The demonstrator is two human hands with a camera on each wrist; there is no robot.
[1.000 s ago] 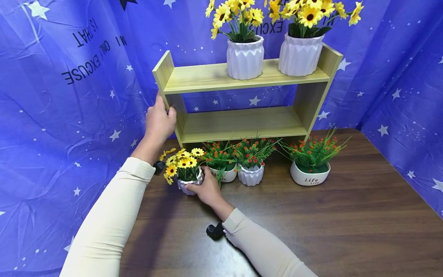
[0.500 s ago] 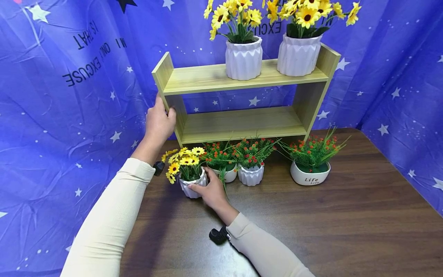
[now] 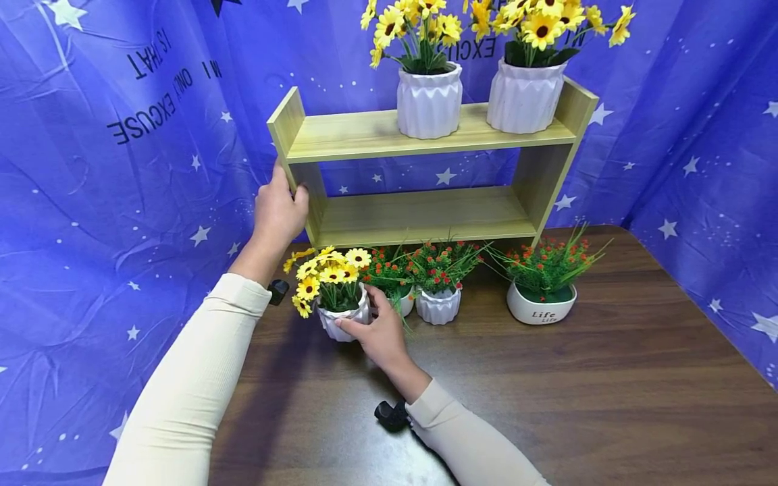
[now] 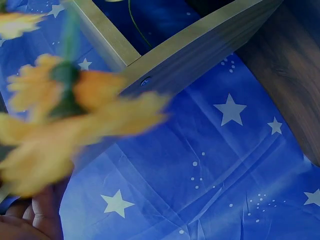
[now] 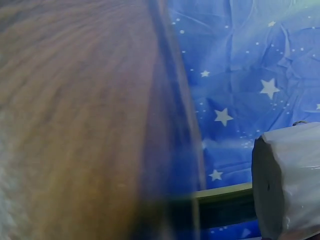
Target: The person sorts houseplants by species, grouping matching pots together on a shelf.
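Note:
My right hand point(image 3: 387, 337) grips a white ridged flowerpot point(image 3: 342, 321) of yellow artificial sunflowers point(image 3: 331, 273), thumb on the near side and fingers round its right. The pot's grey underside shows in the right wrist view, where the white pot wall point(image 5: 304, 180) is at the right edge. My left hand point(image 3: 279, 210) holds the left side panel of a two-tier wooden shelf point(image 3: 425, 210), thumb at its front edge. In the left wrist view, a blurred yellow flower point(image 4: 85, 117) hangs in front of the shelf panel point(image 4: 200, 47), with the left hand point(image 4: 37, 220) at lower left.
Two white pots of sunflowers point(image 3: 429, 101) stand on the top board. Before the shelf on the brown table point(image 3: 577, 398) are red-flowered plants in a white ridged pot point(image 3: 439, 307), an oval "Life" pot point(image 3: 543, 307) and another partly hidden pot. Blue star-patterned cloth point(image 3: 200, 135) hangs behind.
My right hand has shifted slightly right with the sunflower pot, which now covers more of the pot behind. The left hand keeps its hold on the shelf.

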